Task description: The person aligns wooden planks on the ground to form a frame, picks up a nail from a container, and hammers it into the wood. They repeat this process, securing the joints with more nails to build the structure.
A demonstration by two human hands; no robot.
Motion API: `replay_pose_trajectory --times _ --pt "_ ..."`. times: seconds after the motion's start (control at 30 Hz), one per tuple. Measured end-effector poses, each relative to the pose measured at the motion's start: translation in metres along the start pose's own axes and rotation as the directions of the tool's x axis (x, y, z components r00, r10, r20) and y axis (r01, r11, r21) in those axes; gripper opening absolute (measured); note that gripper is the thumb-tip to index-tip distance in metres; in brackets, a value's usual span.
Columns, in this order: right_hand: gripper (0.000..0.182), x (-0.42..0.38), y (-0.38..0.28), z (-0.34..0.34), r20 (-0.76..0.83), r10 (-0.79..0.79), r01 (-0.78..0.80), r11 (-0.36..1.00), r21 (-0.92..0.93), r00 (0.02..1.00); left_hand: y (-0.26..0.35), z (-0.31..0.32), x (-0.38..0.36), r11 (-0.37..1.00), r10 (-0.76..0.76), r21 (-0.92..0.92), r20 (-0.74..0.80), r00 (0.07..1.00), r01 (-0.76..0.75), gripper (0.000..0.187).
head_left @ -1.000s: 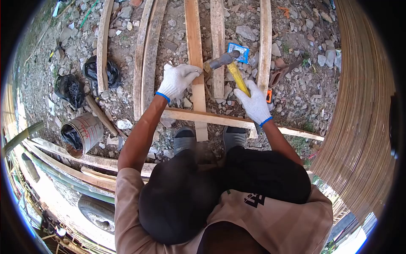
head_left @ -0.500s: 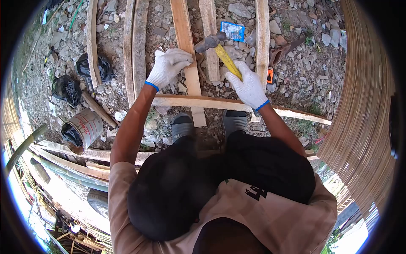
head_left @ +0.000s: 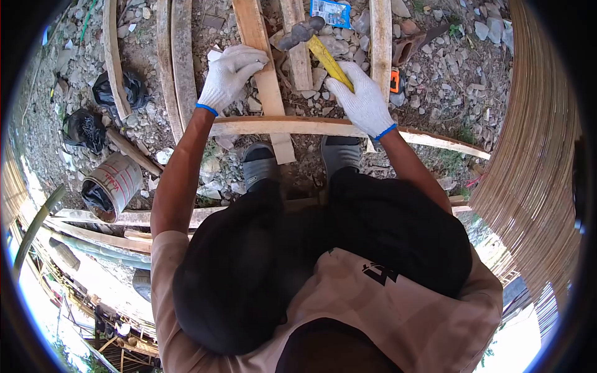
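Observation:
My left hand (head_left: 231, 76), in a white knit glove with a blue cuff, rests on a wooden plank (head_left: 269, 93). Its thumb and fingers are pinched together at the plank's surface; whatever small thing they may hold cannot be made out. My right hand (head_left: 363, 99), gloved the same way, grips the yellow handle of a hammer (head_left: 324, 57). The dark hammer head is raised to the right of the plank, apart from it. Beneath my hands, the plank lies across a long wooden strip (head_left: 298, 126), its near end between my feet.
More wooden strips (head_left: 380, 43) run away from me over rocky ground. A blue packet (head_left: 331, 13) and an orange-black tape measure (head_left: 396, 81) lie to the right. At left are a bucket (head_left: 118, 177) and black plastic bags (head_left: 85, 130). A slatted screen (head_left: 528, 124) stands at far right.
The view has shifted, so the ground and boards sit higher in the picture. Both hands keep nearly the same poses, the left on the plank, the right holding the hammer up.

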State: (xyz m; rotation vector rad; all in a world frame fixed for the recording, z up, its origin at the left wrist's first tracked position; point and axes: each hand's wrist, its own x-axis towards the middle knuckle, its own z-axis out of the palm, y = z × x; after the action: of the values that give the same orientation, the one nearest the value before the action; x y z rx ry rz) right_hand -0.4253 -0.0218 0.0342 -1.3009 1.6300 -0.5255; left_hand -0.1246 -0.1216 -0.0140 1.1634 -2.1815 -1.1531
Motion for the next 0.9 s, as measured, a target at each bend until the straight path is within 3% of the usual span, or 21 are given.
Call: replay_pose_trajectory --times 0.13,0.3,0.43,0.5,0.67,0.9 --pt "0.037 -0.001 -0.004 -0.001 0.028 0.048 -0.048 0.999 -0.007 0.998 0.003 0.0 0.0 1.0 -0.012 0.027 -0.002 1.0 0.012 0.022" --pt "0.035 -0.004 -0.013 -0.001 -0.026 -0.103 0.101 0.992 -0.071 0.994 0.001 0.002 0.001 0.999 0.006 0.043 -0.001 1.0 -0.006 0.023" --pt "0.035 -0.005 -0.021 -0.002 0.009 -0.099 0.099 0.993 -0.064 0.995 0.004 0.003 0.0 0.998 0.009 0.054 -0.036 0.999 -0.007 0.021" --pt "0.037 -0.006 -0.02 0.001 -0.029 -0.212 0.209 0.975 -0.078 0.977 0.004 0.005 -0.002 0.998 0.013 0.063 -0.045 0.999 -0.01 0.021" --pt "0.037 -0.005 -0.026 0.002 0.0 -0.227 0.226 0.97 -0.094 0.974 0.007 0.004 -0.002 0.998 -0.057 0.034 -0.053 0.997 0.059 0.022" --pt "0.039 -0.004 -0.027 0.003 -0.014 -0.262 0.26 0.962 -0.083 0.965 0.003 0.009 -0.003 0.998 -0.025 0.059 -0.089 0.996 0.031 0.021"
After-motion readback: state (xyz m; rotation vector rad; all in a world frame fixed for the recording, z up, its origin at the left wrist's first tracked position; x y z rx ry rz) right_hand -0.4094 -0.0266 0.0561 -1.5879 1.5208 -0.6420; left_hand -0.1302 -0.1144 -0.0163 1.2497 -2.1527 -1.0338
